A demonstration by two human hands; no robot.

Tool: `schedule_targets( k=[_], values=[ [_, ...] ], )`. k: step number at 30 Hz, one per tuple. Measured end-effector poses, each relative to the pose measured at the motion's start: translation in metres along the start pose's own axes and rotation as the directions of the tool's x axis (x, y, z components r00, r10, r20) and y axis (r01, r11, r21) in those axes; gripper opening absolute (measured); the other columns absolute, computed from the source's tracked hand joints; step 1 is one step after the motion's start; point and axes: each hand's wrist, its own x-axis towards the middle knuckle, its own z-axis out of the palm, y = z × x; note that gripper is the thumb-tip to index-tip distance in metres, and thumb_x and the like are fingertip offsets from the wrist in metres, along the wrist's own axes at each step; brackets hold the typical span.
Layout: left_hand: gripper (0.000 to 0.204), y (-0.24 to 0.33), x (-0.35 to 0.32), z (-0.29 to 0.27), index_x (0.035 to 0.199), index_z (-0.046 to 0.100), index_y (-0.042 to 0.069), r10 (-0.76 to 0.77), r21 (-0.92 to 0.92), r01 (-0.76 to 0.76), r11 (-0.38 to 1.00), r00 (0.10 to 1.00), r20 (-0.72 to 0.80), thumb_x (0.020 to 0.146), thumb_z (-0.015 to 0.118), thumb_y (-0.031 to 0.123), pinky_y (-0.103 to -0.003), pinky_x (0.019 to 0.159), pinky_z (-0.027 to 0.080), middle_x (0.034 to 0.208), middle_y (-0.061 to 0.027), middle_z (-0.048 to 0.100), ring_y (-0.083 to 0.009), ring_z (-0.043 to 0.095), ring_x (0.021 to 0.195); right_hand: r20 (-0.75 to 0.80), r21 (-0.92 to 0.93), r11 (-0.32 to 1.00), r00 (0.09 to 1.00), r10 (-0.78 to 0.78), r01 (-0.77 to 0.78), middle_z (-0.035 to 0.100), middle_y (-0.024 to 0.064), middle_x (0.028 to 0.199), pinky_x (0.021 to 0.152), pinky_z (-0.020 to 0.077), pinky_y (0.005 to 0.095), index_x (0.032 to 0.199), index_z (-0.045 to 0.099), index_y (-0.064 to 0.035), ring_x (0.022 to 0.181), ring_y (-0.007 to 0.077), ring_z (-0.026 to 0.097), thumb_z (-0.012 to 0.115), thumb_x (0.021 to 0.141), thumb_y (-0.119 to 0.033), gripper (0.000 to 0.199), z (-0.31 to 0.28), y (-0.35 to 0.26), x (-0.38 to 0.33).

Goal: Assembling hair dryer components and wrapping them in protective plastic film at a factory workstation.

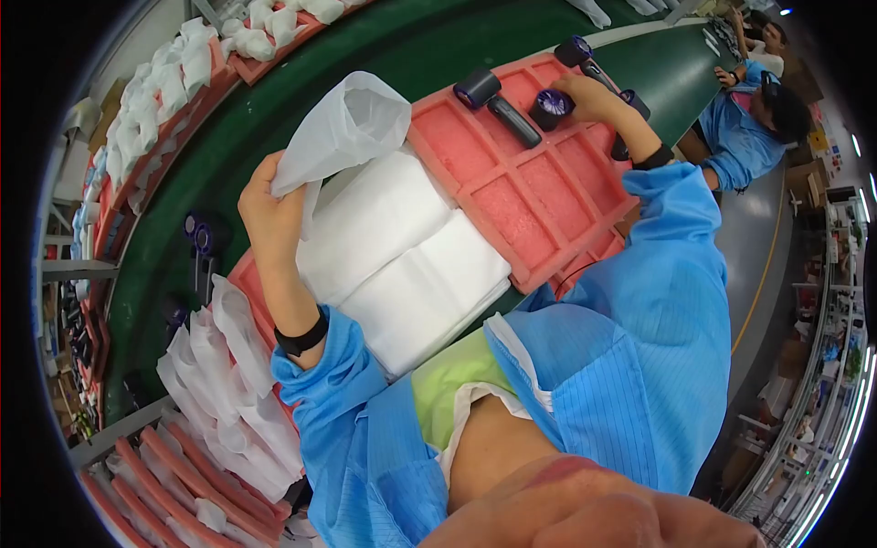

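Observation:
My left hand [272, 203] pinches the edge of a translucent white foam bag [340, 123], whose mouth gapes toward the upper right. Under it lies a stack of flat white bags [416, 265]. Over the pink foam tray [525, 215], the fingers of my right hand [596, 96] are closed at a black handheld fan [553, 108] with a purple-bladed face; its handle is mostly hidden by the hand. A second black fan [498, 105] lies to its left in the tray, and another fan [575, 53] rests beyond the hand.
More black fans [206, 239] stand on the green conveyor belt [365, 50] at left. Filled white bags [228, 365] lie beside my left arm, above pink divided trays [183, 484]. Wrapped items [174, 82] fill trays at far left. Co-workers [754, 128] sit at far right.

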Motion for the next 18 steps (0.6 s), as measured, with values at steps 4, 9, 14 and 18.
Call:
schedule_targets(
  k=[4, 9, 14, 18],
  values=[
    [0.027, 0.007, 0.005, 0.002, 0.103, 0.067, 0.001, 0.036, -0.013, -0.037, 0.999, 0.999, -0.013, 0.076, 0.066, 0.0, -0.025, 0.077, 0.048, 0.088, -0.0056, 0.068, -0.0122, 0.061, 0.081, -0.203, 0.218, 0.976, 0.978, 0.039, 0.007, 0.065, 0.0231, 0.104, 0.085, 0.0489, 0.0426, 0.121, 0.057, -0.0052, 0.098, 0.0385, 0.062, 0.073, 0.073, -0.023, 0.054, 0.005, 0.019, 0.008],
    [0.027, 0.003, 0.002, -0.001, 0.103, 0.066, 0.001, 0.016, 0.001, -0.016, 1.0, 0.999, -0.039, 0.076, 0.066, 0.0, -0.025, 0.077, 0.048, 0.088, -0.0054, 0.068, -0.0122, 0.061, 0.082, -0.542, 0.332, 0.922, 0.76, 0.359, -0.199, 0.065, 0.0227, 0.1, 0.082, 0.049, 0.0446, 0.119, 0.058, -0.0032, 0.096, 0.0388, 0.063, 0.071, 0.078, -0.029, 0.05, 0.006, 0.032, 0.014],
    [0.027, 0.005, 0.008, 0.004, 0.103, 0.066, 0.001, 0.012, -0.024, -0.013, 1.0, 0.999, -0.048, 0.076, 0.067, 0.0, -0.025, 0.078, 0.048, 0.088, -0.0055, 0.068, -0.0123, 0.061, 0.082, -0.432, 0.268, 0.872, 0.758, 0.489, -0.41, 0.065, 0.0237, 0.105, 0.084, 0.0494, 0.0441, 0.12, 0.056, 0.0025, 0.097, 0.04, 0.062, 0.07, 0.081, -0.035, 0.056, 0.039, 0.036, 0.03],
    [0.027, 0.004, 0.006, 0.004, 0.103, 0.066, 0.002, -0.007, -0.014, 0.006, 1.0, 0.998, -0.067, 0.076, 0.067, -0.001, -0.025, 0.078, 0.048, 0.088, -0.0054, 0.068, -0.0124, 0.061, 0.082, -0.792, 0.161, 0.966, 0.557, 0.248, -0.201, 0.061, 0.0265, 0.112, 0.086, 0.0495, 0.0432, 0.122, 0.052, 0.0081, 0.1, 0.0413, 0.061, 0.07, 0.082, -0.039, 0.064, -0.002, -0.045, 0.035]
  ],
)
